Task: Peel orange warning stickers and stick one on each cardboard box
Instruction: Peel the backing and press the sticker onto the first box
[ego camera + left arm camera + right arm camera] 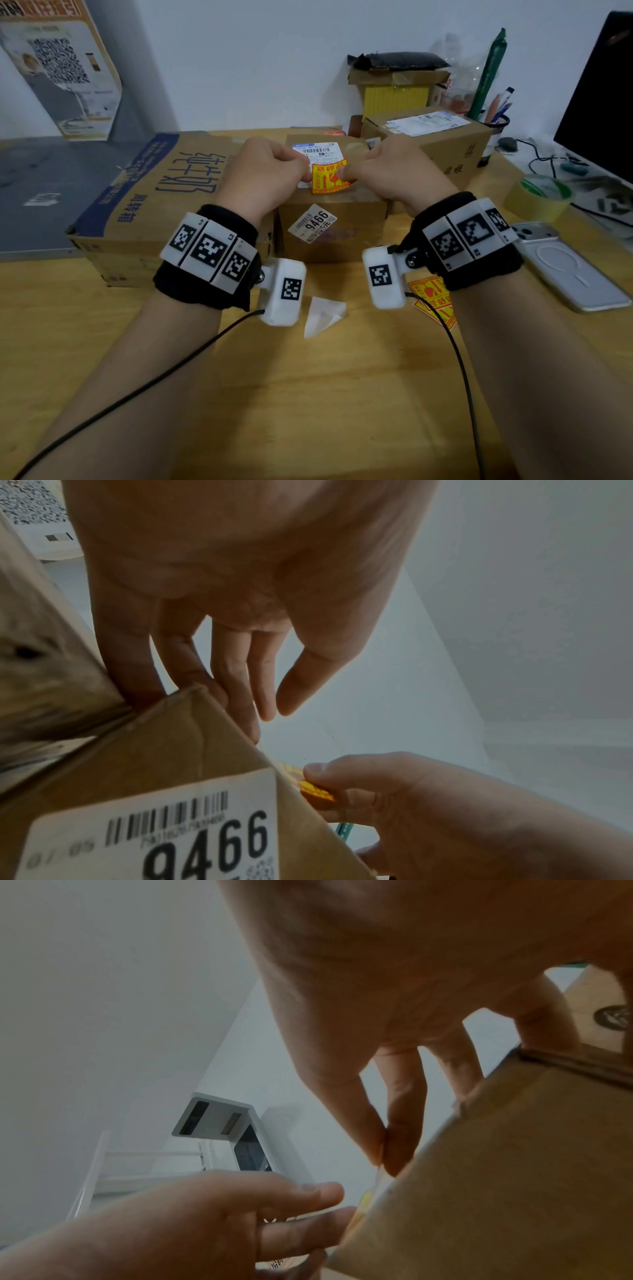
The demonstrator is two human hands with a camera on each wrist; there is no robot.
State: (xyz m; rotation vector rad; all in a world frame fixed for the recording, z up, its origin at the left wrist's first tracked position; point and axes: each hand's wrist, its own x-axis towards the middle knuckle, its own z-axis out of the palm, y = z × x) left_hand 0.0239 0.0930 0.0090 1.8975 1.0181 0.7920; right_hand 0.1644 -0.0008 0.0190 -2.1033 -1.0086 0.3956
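Note:
An orange warning sticker (pixel 327 178) hangs just over the top of the middle cardboard box (pixel 335 222), near its front edge and below a white shipping label. My left hand (pixel 306 174) pinches its left edge. My right hand (pixel 346 173) pinches its right upper corner between thumb and forefinger. In the right wrist view that right hand (pixel 385 1148) pinch is plain, right at the box (pixel 514 1177) edge. The left wrist view catches only a sliver of the sticker (pixel 315 791). A large box (pixel 164 192) lies at the left and another box (pixel 431 140) stands behind on the right.
Spare orange stickers (pixel 433 298) lie on the wooden table under my right wrist, with a peeled white backing paper (pixel 322 315) beside them. To the right are a phone (pixel 565 267), a tape roll (pixel 541 195), cables and a monitor (pixel 603 96).

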